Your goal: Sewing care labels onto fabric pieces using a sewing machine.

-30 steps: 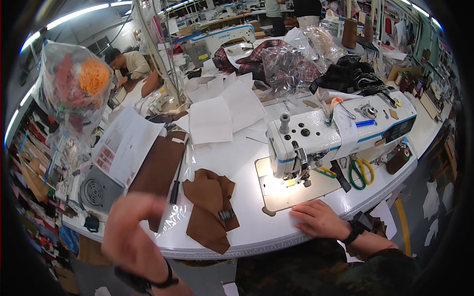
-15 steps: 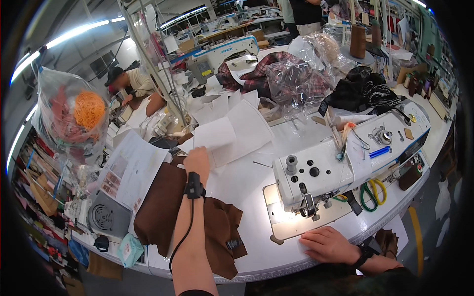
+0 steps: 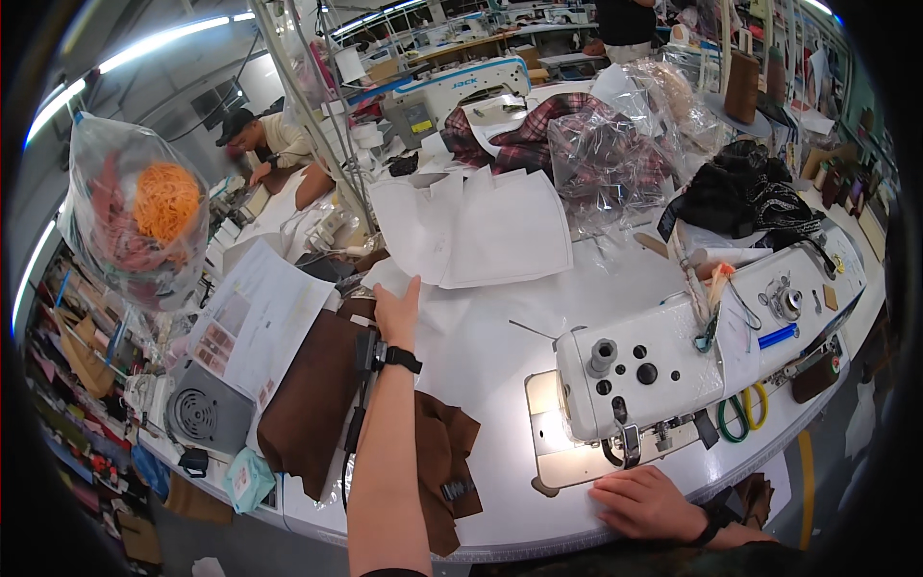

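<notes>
My left hand (image 3: 396, 313) reaches over the table, thumb apart from the fingers. Its fingertips are partly hidden beside the near edge of white paper sheets (image 3: 510, 231), one leaf of which curls up. Brown fabric pieces (image 3: 310, 394) lie under and beside my left forearm, a smaller one (image 3: 447, 462) on its right. My right hand (image 3: 646, 502) rests flat at the table's front edge, its fingers close to the metal bed plate (image 3: 553, 462) of a white sewing machine (image 3: 644, 380). Nothing shows in its grip.
A printed sheet (image 3: 255, 322) leans at the left above a grey speaker-like box (image 3: 207, 413). Plaid fabric in clear plastic (image 3: 606, 159) and black fabric (image 3: 735, 197) sit at the back. Green- and yellow-handled scissors (image 3: 735, 418) lie by the machine. A person (image 3: 264, 144) works at far left.
The white sheets have shifted back, and one leaf has risen and spread open to the left. My left hand has turned, its thumb now showing apart. My right hand stays by the bed plate.
</notes>
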